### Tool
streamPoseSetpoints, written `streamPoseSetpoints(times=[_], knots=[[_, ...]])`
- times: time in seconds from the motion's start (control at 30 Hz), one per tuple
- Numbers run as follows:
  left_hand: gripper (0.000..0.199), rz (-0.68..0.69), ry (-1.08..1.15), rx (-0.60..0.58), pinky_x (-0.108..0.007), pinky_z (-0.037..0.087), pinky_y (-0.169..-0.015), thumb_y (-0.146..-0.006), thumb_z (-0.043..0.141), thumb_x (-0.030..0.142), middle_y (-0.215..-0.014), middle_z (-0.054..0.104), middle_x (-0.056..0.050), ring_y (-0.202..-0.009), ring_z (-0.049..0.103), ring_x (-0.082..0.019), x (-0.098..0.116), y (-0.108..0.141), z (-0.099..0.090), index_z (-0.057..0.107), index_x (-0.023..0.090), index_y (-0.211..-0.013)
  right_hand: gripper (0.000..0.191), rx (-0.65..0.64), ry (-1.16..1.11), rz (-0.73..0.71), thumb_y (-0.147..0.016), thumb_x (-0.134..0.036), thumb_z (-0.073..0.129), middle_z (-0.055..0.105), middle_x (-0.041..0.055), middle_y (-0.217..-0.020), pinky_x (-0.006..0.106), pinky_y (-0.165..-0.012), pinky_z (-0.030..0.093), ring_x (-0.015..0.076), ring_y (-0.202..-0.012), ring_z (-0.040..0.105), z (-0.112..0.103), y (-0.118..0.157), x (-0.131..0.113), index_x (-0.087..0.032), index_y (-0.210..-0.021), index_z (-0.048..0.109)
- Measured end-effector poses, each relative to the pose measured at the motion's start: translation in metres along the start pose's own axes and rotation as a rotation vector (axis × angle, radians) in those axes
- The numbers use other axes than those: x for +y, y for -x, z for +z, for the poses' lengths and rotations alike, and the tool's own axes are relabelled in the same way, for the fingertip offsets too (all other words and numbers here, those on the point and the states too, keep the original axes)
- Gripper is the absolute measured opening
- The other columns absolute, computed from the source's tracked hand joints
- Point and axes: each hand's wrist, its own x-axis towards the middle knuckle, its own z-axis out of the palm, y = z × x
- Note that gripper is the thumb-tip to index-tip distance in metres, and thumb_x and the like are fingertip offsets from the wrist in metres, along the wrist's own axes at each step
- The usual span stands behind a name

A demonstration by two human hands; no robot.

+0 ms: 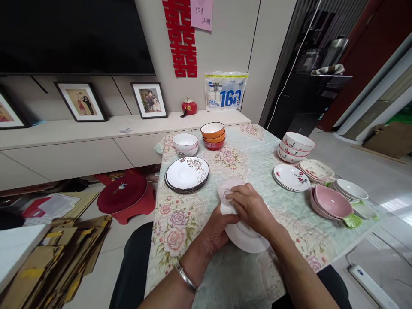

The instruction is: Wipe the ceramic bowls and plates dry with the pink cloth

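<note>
Near the front of the table, my left hand grips the left side of a white plate, its thumb lying over the top. My right hand is closed over a crumpled whitish cloth and presses it against the far part of the plate. My right hand and forearm cover much of the plate. Left of the hands sits a stack of white plates with dark rims and a brown flower pattern.
White bowls and orange and red bowls are stacked at the back. To the right stand patterned bowls, small flowered plates, rectangular dishes, pink bowls and white dishes near the table's edge.
</note>
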Motion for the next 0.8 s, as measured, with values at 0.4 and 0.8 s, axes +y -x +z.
streamPoseSetpoints(times=[0.4,0.8], knots=[[0.067,-0.028,0.003,-0.021,-0.039,0.049,-0.085,-0.054,0.072,0.000,-0.103,0.074,-0.010,-0.096,0.066,-0.028,0.001,0.002,-0.003,0.062,0.017,-0.118,0.023,0.029,0.024,0.294,-0.096,-0.022,0.050,0.067,0.0088,-0.093,0.034,-0.083,0.046,0.0223,-0.092,0.058,0.004,0.002,0.043,-0.019,-0.098,0.073],[0.055,-0.035,-0.030,-0.008,-0.036,0.050,-0.078,-0.053,0.072,-0.001,-0.092,0.074,-0.008,-0.083,0.067,-0.024,0.000,0.000,-0.003,0.066,0.014,-0.105,0.023,-0.096,-0.003,0.032,-0.098,-0.023,0.048,0.065,0.0072,-0.105,0.032,-0.085,0.042,0.0217,-0.098,0.055,0.001,-0.001,0.000,-0.021,-0.101,0.070]])
